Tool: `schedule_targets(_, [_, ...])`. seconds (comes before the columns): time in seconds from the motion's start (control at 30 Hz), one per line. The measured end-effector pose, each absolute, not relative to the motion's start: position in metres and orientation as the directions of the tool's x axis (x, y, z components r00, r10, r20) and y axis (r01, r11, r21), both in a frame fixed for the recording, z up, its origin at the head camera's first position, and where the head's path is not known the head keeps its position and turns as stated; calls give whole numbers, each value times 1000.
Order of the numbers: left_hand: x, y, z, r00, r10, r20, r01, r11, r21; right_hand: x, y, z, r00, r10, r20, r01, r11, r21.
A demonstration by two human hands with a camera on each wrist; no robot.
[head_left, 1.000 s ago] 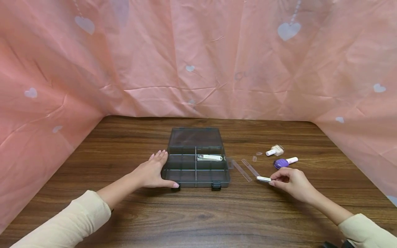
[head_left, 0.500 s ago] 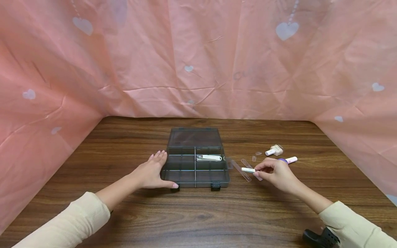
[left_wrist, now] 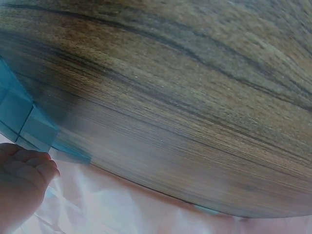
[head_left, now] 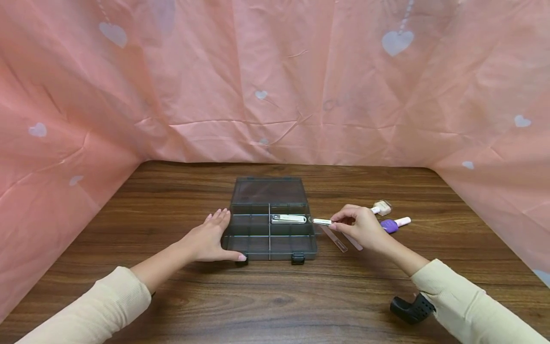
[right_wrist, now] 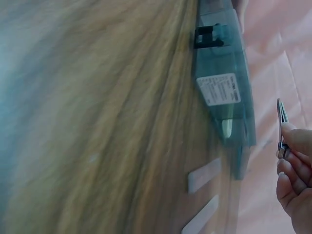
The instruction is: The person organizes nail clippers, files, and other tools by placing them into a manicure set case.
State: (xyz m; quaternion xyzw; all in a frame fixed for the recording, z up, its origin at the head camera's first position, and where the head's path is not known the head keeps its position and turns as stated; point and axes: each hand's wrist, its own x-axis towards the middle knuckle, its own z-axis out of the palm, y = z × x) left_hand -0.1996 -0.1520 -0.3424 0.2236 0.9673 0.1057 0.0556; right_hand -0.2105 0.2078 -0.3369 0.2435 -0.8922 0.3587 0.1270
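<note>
A dark see-through divided box (head_left: 283,256) stands with its lid (head_left: 269,190) laid back. My left hand (head_left: 208,239) rests against its left side with straight fingers, the thumb on the front edge near a latch. In the back right compartment lies a large silver nail clipper (head_left: 289,219). Between thumb and fingers, my right hand (head_left: 365,229) pinches a smaller nail clipper (head_left: 322,221) just right of the box's right edge. This small clipper (right_wrist: 282,126) also shows from the side in the right wrist view.
Two pale flat strips (head_left: 336,239) lie right of the box, one partly under my right hand. Behind that hand are a purple nail polish bottle (head_left: 389,226) and a cream one (head_left: 383,207). Pink cloth (head_left: 279,95) hangs around the table.
My right hand has carried the small nail clipper leftward and away from me, up to the box. It now covers the small clear pieces. The left hand has stayed on the box.
</note>
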Motion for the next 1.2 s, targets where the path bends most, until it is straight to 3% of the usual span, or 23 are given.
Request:
schedule_targets(0.6, [-198,-151,-343,-897,438,-53,417,880,226,-245,154,-336,-825,-466,320,-560,600,-571])
schedule_targets(0.97, [-199,-152,-343,-897,439,-49,418,881,222,-260,143,-338,-825,-528,200,-561,725,-400])
schedule_targets(1.2, [-199,-152,-343,-895,443,-44,422,876,232,-265,139,-339,-832,-535,144,-546,747,-379])
